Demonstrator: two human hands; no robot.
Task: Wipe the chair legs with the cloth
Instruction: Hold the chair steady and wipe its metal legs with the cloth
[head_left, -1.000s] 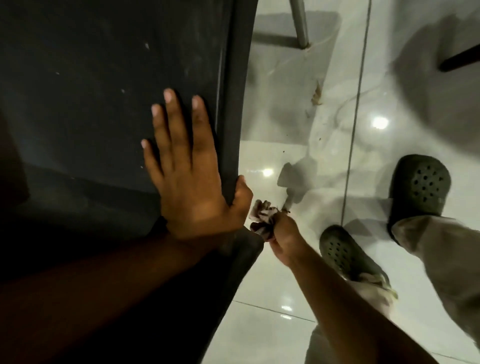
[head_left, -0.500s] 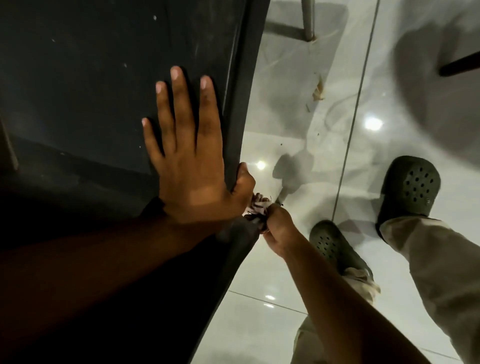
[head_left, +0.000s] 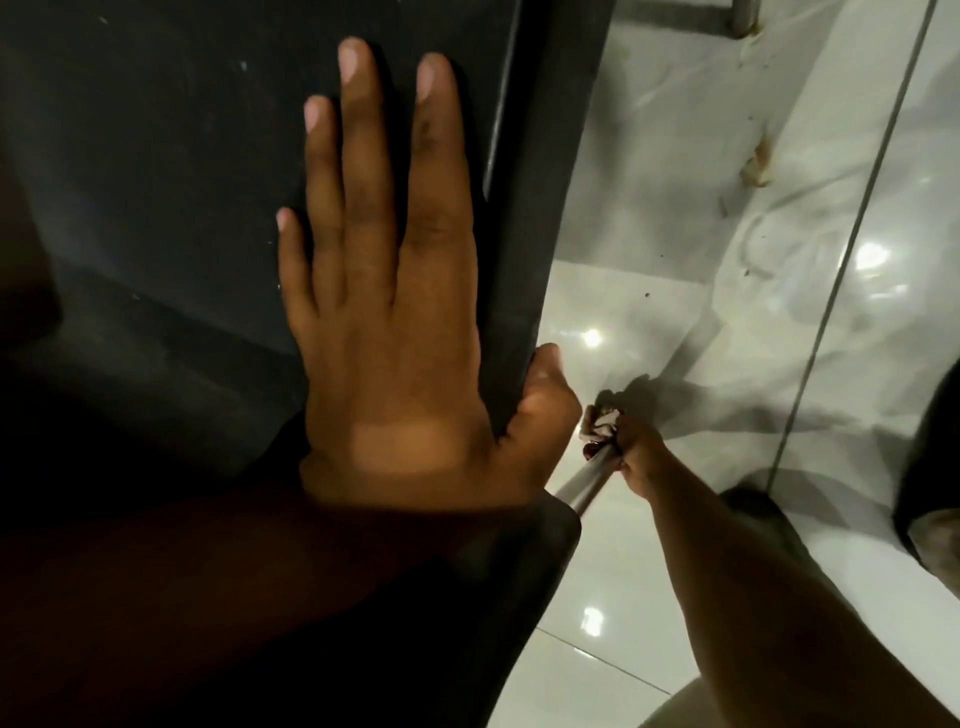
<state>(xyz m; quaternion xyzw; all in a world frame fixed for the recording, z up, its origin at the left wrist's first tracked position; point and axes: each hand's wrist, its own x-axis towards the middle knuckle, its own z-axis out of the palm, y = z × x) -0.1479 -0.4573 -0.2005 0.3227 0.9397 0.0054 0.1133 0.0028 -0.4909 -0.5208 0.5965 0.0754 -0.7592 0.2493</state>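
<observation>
Here your left hand (head_left: 384, 322) lies flat on the dark chair seat (head_left: 156, 182), the four fingers stretched and close together, the thumb hooked over the right edge of the seat; it grips nothing, it only presses to keep the chair steady. Just right of that thumb, lower and nearer to the floor, your right hand (head_left: 636, 449) is closed around the cloth (head_left: 602, 423), and the cloth is wrapped on the metal chair leg (head_left: 584, 480), which comes out from under the near right corner of the seat and slants away toward the white tile floor (head_left: 649, 270). The cloth is bunched at the far side of the fist (its exact colour is hard to tell in this dim light), and the bare metal shows on the near side of the fist, between the hand and the seat.

I judge that you are in the wiping step itself, on this one leg. The part of the leg beyond the fist is hidden by your hand, so I cannot tell how much remains there. The next move probably asks you to slide the closed fist along the leg while the left hand holds the seat firm, so the chair does not slip on the shiny tiles. Another leg (head_left: 740, 15) is visible far right, near the top edge.
</observation>
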